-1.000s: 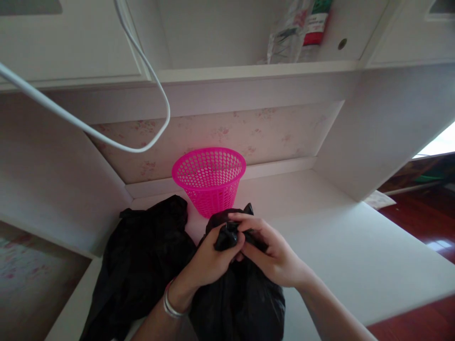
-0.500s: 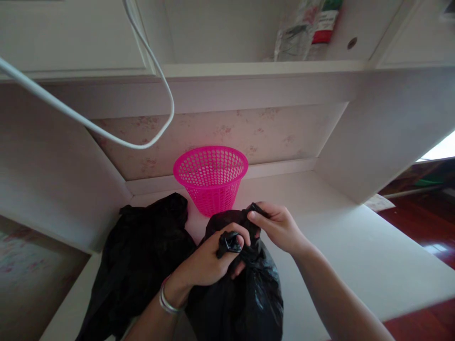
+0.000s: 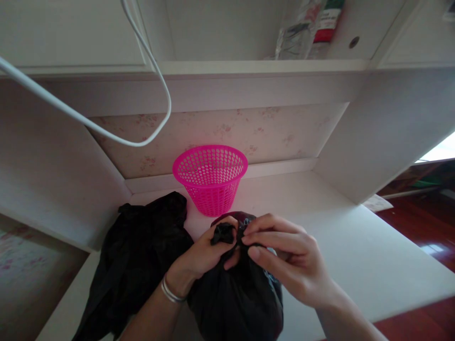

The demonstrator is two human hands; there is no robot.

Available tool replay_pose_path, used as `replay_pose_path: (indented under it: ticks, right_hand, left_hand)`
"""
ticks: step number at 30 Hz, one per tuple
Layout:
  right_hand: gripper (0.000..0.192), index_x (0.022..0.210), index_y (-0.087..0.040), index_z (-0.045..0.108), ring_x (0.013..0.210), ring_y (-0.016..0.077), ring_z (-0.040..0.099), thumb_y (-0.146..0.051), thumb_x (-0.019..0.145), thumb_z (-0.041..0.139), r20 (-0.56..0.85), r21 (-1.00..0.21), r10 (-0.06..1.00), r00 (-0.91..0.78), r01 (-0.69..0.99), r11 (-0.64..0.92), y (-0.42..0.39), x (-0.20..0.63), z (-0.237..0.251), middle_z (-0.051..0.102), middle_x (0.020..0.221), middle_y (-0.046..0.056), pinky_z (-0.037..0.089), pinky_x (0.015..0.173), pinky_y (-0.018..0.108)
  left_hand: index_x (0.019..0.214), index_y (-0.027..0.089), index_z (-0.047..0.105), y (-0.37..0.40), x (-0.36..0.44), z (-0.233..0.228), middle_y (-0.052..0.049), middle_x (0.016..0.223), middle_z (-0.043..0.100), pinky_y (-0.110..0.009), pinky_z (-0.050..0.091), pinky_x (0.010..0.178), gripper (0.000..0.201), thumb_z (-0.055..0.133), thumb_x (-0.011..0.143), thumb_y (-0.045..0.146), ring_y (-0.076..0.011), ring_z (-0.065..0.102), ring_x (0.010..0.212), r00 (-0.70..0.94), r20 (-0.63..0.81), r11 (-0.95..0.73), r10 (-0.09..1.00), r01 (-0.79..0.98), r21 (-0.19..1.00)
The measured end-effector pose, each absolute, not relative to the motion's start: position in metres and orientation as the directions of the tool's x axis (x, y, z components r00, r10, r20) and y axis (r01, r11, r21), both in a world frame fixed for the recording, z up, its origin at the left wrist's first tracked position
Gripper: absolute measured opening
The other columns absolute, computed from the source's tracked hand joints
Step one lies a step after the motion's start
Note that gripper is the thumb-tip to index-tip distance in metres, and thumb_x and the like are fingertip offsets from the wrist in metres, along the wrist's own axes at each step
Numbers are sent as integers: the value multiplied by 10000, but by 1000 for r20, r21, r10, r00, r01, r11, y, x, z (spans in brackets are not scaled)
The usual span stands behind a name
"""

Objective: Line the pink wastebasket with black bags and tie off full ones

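At the lower centre of the frame, holds a black bag (image 3: 236,303) by its gathered neck in the left hand (image 3: 204,258), with fingers closed round the plastic and a bunched end (image 3: 223,233) poking up between thumb and forefinger. Just to the right, sets the bent fingertips of the right hand (image 3: 296,255) at the neck of the same bag; cannot tell whether pinching the plastic or only touching it. Wears a silvery bangle (image 3: 169,291) on the left wrist. At the lower left, has a black bundle (image 3: 142,260) slumped on the white desktop (image 3: 355,255), near the bag. Near the middle of the frame, beyond the bag, has a pink mesh basket (image 3: 211,196) standing upright before floral wallpaper (image 3: 213,125). At the upper left, has a white cable (image 3: 137,143) hanging in a loop; at the upper right, a bottle (image 3: 326,26) in an open shelf (image 3: 220,35).
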State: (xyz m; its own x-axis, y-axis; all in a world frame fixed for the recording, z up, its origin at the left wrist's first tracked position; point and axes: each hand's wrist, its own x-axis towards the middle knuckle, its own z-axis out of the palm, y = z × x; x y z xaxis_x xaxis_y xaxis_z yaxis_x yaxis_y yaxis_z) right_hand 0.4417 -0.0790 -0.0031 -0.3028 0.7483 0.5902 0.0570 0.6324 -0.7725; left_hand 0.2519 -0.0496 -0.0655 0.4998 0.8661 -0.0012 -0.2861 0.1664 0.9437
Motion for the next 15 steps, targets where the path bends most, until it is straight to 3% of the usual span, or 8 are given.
replay_pose_path:
  ticks: [3, 5, 7, 11, 13, 15]
  right_hand:
    - [210, 1005, -251, 787, 839, 110, 731, -94, 916, 680, 562, -777, 763, -320, 112, 620, -92, 439, -5, 758, 954, 27, 588, 753, 175]
    - [165, 987, -251, 737, 808, 95, 729, -111, 926, 672, 486, -841, 821, -298, 93, 532, -97, 436, -14, 756, 921, 7, 576, 712, 152]
    - [89, 942, -237, 655, 790, 98, 734, -152, 931, 678, 364, -923, 889, -276, 23, 385, -98, 432, -26, 739, 890, -4, 578, 692, 156]
    - [231, 1004, -252, 483, 668, 98, 716, -186, 912, 685, 182, -983, 964, -193, -50, 176, -91, 424, -48, 695, 920, -11, 544, 561, 170]
    - [348, 1176, -264, 485, 658, 87, 707, -159, 898, 666, 217, -970, 964, -152, 77, 230, -86, 424, -51, 683, 1127, 43, 544, 540, 179]
    - [457, 1309, -276, 513, 802, 116, 736, -107, 894, 604, 359, -874, 912, -201, 272, 404, -80, 428, -50, 629, 1305, 86, 594, 646, 218]
  left_hand:
    - [846, 201, 559, -52, 253, -57, 84, 657, 460, -181, 250, 429, 263, 801, 793, 290, -45, 334, 469, 500, -38, 196, 865, -267, 944]
    - [854, 202, 557, -56, 253, -54, 83, 672, 444, -176, 252, 435, 241, 783, 799, 264, -46, 321, 489, 494, -16, 150, 869, -232, 961]
    - [892, 211, 555, -60, 253, -56, 82, 669, 435, -181, 276, 439, 184, 723, 862, 281, -57, 341, 492, 469, 29, 69, 883, -191, 979]
    - [970, 228, 560, -66, 252, -62, 55, 719, 470, -210, 375, 489, 78, 520, 1005, 286, -95, 442, 542, 325, 189, -194, 927, -19, 981]
    - [958, 231, 548, -68, 251, -61, 21, 813, 549, -238, 463, 610, 65, 504, 987, 195, -127, 547, 675, 300, 338, -384, 892, 108, 917]
    - [985, 236, 542, -69, 250, -57, -4, 916, 615, -272, 506, 742, 166, 501, 924, 87, -156, 615, 821, 354, 468, -555, 810, 206, 806]
